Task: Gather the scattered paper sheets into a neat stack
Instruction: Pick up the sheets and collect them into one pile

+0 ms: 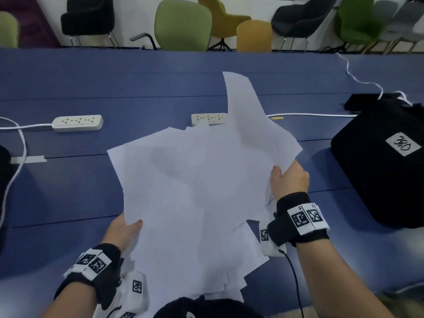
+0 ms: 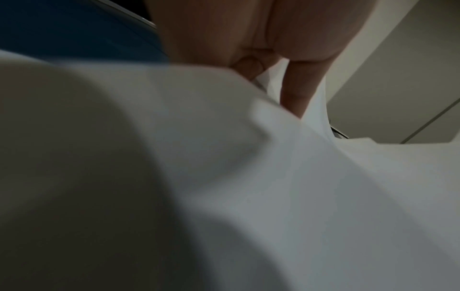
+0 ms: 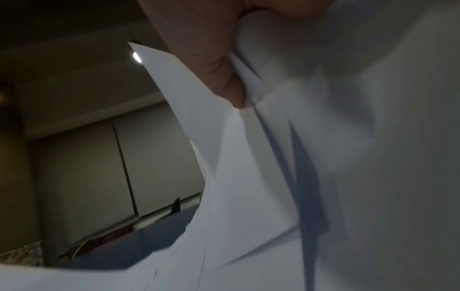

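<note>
A loose, fanned bundle of white paper sheets (image 1: 195, 191) is held above the blue table (image 1: 68, 191), its edges uneven and one sheet sticking up toward the far side. My left hand (image 1: 125, 228) grips the bundle's lower left edge, thumb on top. My right hand (image 1: 288, 177) grips the right edge, thumb on top and fingers underneath. In the left wrist view the paper sheets (image 2: 273, 196) fill the picture, with fingers (image 2: 298, 88) against them. In the right wrist view a finger (image 3: 219, 74) presses into the folded paper sheets (image 3: 323, 177).
A black bag (image 1: 380, 161) with a white label lies at the right. Two white power strips (image 1: 77, 122) (image 1: 207, 118) with cords lie on the table's far part. Chairs (image 1: 183, 24) stand beyond the far edge. A dark object sits at the near edge.
</note>
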Available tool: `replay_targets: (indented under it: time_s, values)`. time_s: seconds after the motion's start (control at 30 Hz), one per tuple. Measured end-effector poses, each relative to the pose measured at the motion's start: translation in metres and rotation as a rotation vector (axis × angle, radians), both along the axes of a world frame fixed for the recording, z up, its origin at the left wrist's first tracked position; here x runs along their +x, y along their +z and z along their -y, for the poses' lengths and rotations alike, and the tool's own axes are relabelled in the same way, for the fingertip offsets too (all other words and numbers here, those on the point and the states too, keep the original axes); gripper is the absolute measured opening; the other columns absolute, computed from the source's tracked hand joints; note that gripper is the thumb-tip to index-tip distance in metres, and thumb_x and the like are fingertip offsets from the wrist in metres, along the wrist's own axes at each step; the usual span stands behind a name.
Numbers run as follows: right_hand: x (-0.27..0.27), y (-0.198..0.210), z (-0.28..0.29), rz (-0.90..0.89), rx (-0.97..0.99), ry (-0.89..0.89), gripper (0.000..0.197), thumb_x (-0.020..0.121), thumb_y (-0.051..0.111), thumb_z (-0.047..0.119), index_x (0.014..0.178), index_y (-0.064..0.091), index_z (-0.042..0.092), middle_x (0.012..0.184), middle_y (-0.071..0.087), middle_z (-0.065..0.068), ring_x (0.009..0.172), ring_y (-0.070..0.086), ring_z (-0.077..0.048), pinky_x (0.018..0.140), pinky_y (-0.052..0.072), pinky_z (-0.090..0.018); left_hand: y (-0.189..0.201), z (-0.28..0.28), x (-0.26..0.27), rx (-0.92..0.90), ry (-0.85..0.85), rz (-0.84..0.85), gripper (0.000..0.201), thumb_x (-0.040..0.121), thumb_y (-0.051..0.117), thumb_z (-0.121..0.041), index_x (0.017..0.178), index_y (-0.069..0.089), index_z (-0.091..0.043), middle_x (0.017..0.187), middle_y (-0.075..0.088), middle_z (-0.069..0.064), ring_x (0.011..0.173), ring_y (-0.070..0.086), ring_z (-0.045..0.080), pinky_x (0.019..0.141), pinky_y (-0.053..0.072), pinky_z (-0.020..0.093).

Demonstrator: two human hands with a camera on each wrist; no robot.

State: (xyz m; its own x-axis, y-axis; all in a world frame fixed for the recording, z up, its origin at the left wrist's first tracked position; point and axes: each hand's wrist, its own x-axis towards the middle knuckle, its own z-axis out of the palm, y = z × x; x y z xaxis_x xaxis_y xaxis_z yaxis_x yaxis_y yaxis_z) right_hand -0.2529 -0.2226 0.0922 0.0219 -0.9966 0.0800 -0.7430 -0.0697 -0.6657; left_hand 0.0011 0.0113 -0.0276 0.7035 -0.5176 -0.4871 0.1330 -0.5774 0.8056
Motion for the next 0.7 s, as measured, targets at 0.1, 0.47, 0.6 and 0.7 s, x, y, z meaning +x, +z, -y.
replay_targets:
  time_s: [0.1, 0.47, 0.6, 0.7]
  values:
    - [-0.005, 0.028, -0.002, 0.087, -0.187, -0.058, 0.028, 0.088, 0.047, 0.013, 0.104, 0.058, -0.007, 0.092, 0.064, -0.032, 0.092, 0.057, -0.045, 0.077, 0.045, -0.04, 0.0, 0.001, -0.002, 0.016, 0.01, 0.009, 0.039, 0.086, 0.056, -0.013, 0.124, 0.051, -0.008, 0.124, 0.058, 0.009, 0.116, 0.053, 0.03, 0.106, 0.037, 0.045]
    - [0.014, 0.086, -0.023, 0.697, -0.349, -0.176, 0.028, 0.083, 0.063, 0.01, 0.101, 0.06, -0.011, 0.096, 0.065, -0.021, 0.092, 0.064, -0.033, 0.075, 0.044, -0.028, 0.013, 0.005, -0.01, -0.001, -0.003, 0.068, 0.043, 0.088, 0.051, -0.001, 0.131, 0.046, -0.002, 0.12, 0.05, 0.004, 0.119, 0.046, 0.033, 0.098, 0.034, 0.037]
    - [0.019, 0.077, -0.024, 0.661, -0.095, 0.039, 0.011, 0.082, 0.06, 0.0, 0.092, 0.059, 0.004, 0.09, 0.062, -0.006, 0.081, 0.06, -0.019, 0.062, 0.045, -0.012, 0.016, 0.004, -0.008, -0.025, 0.007, -0.027, 0.049, 0.086, 0.056, -0.006, 0.133, 0.043, -0.003, 0.125, 0.048, 0.001, 0.124, 0.045, 0.032, 0.103, 0.033, 0.039]
    - [0.017, 0.046, -0.022, 0.494, 0.151, 0.172, 0.013, 0.079, 0.056, -0.005, 0.085, 0.063, 0.004, 0.072, 0.059, -0.001, 0.077, 0.054, -0.014, 0.047, 0.041, -0.007, 0.005, 0.0, 0.002, -0.027, -0.041, -0.065, 0.06, 0.075, 0.061, -0.019, 0.132, 0.045, -0.009, 0.135, 0.052, 0.009, 0.123, 0.048, 0.032, 0.107, 0.035, 0.048]
